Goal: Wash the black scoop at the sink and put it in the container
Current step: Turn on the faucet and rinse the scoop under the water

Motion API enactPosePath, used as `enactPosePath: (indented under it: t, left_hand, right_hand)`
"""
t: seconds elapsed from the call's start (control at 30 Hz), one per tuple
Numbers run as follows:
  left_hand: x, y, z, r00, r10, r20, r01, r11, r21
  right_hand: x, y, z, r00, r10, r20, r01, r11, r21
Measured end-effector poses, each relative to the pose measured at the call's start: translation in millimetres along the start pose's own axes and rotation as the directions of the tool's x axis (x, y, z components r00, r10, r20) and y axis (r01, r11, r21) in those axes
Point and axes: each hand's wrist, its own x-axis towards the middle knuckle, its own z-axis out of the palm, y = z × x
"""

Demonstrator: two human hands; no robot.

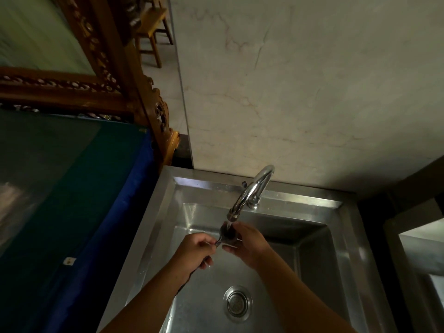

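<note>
The black scoop [228,233] is held over the steel sink [346,239], right under the curved chrome tap [249,193]. A thin stream of water runs from the spout into its bowl. My left hand [194,252] is closed around the scoop's handle, which points down and to the left. My right hand [247,243] cups the scoop's bowl from the right, fingers wrapped around its side. Most of the handle is hidden inside my left fist. No container is visible.
The round drain strainer [237,301] lies in the basin below my arms. A blue-edged dark surface [72,188] borders the sink on the left, with a carved wooden frame [144,102] behind it. A marble wall [312,92] rises behind the tap. Another steel unit [418,260] stands at the right.
</note>
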Motion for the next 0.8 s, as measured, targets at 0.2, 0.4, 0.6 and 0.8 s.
enactPosePath:
  t: [0.2,0.4,0.6,0.8]
  left_hand:
    - [7.1,12.9,11.9,1.000,0.027,0.008,-0.027,1.000,0.012]
    - [15.3,25.0,28.6,0.998,0.056,0.003,-0.056,0.998,0.003]
    - [24.8,43.9,41.9,0.994,0.108,0.014,-0.108,0.994,-0.025]
    - [32.0,53.1,43.7,0.979,0.184,0.092,-0.183,0.983,-0.012]
  right_hand:
    - [-5.4,-13.7,-4.8,0.999,-0.013,0.035,0.007,0.986,0.167]
    - [-9.4,-24.6,-17.1,0.992,-0.092,0.083,0.078,0.985,0.153]
    - [-14.7,-42.0,-28.2,0.973,-0.220,0.077,0.209,0.970,0.126]
    - [-19.1,-66.7,-29.3,0.963,-0.269,-0.023,0.268,0.963,-0.037]
